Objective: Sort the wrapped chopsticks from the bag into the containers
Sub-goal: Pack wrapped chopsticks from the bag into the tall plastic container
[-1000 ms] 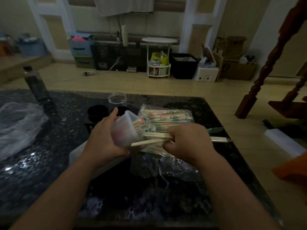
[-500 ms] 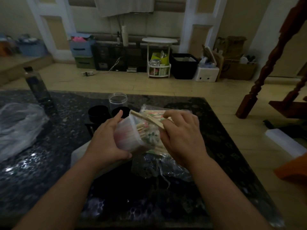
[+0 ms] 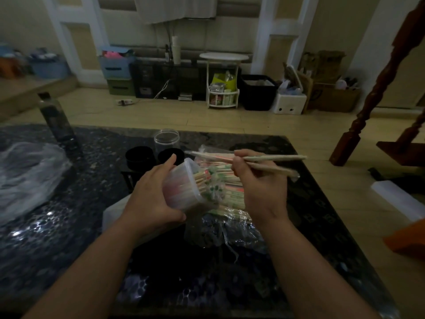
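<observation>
My left hand (image 3: 150,199) grips a translucent plastic container (image 3: 181,188) tipped on its side, its mouth facing right and packed with wrapped chopsticks. Just right of it, my right hand (image 3: 262,183) pinches two wrapped chopsticks (image 3: 273,158) that stick out to the right above the table. Under both hands lies the clear plastic bag (image 3: 220,217) with several more wrapped chopsticks in it. An empty clear jar (image 3: 166,140) stands behind, next to two black round containers (image 3: 139,156).
The dark speckled table (image 3: 69,226) carries a crumpled clear plastic sheet (image 3: 25,176) at the left and a dark bottle (image 3: 56,122) at the back left. A white lid-like piece (image 3: 112,214) lies under my left wrist. A wooden stair post (image 3: 372,95) stands on the floor to the right.
My right hand pushed a bundle of chopsticks into the container, then lifted away to the right and now holds two wrapped chopsticks. My left hand kept the container tilted in place.
</observation>
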